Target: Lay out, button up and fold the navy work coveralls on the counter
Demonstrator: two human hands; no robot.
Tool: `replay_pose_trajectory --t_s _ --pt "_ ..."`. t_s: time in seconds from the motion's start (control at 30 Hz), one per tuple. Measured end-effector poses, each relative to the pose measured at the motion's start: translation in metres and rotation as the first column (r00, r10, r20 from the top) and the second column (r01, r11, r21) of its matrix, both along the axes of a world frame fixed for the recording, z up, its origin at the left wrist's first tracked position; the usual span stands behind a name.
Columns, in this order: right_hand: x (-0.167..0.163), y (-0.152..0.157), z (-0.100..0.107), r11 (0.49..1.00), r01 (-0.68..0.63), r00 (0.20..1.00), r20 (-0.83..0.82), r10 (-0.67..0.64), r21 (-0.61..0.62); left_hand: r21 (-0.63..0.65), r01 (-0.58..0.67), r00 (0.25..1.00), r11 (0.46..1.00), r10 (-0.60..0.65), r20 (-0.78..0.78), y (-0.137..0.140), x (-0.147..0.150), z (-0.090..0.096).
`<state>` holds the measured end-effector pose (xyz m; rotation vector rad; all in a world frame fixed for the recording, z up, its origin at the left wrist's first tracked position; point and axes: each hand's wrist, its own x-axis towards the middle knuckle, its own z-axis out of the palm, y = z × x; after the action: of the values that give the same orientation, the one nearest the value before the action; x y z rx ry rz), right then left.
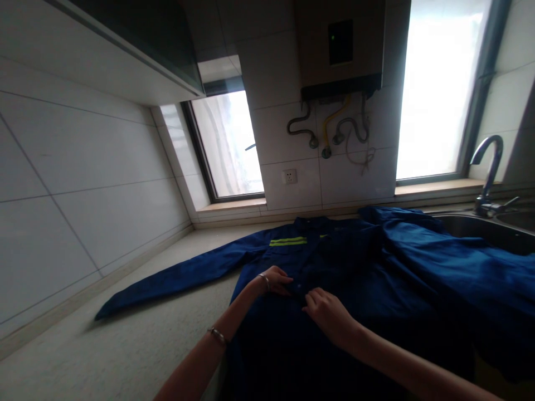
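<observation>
A dark blue work jacket (259, 289) with yellow-green reflective stripes (288, 241) lies spread on the countertop, its collar towards the wall. One sleeve (175, 278) stretches out to the left. Around the middle of its front, my left hand (276, 279) pinches the cloth near the front edge, and a bracelet circles that wrist. Just to the right, my right hand (328, 312) has its fingers curled closed on the same front edge. A small pale button-like spot shows between the hands. Dim light hides the jacket's lower part.
More blue cloth (451, 273) lies bunched at right, reaching over the edge of a sink (460, 225) with a chrome faucet (489, 172). The pale countertop (167, 345) runs left to a tiled wall. A water heater (340, 44) hangs above, and an overhead cabinet (125, 50) juts in at upper left.
</observation>
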<state>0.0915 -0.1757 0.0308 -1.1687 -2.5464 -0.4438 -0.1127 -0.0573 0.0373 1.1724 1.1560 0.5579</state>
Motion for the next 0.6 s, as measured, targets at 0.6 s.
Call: replay_pose_trajectory --t_s 0.6 --pt "-0.006 0.002 -0.005 0.961 -0.243 0.962 0.158 0.222 0.132 -0.039 -0.078 0.997 0.996 0.076 -0.032 -0.012 0.001 0.016"
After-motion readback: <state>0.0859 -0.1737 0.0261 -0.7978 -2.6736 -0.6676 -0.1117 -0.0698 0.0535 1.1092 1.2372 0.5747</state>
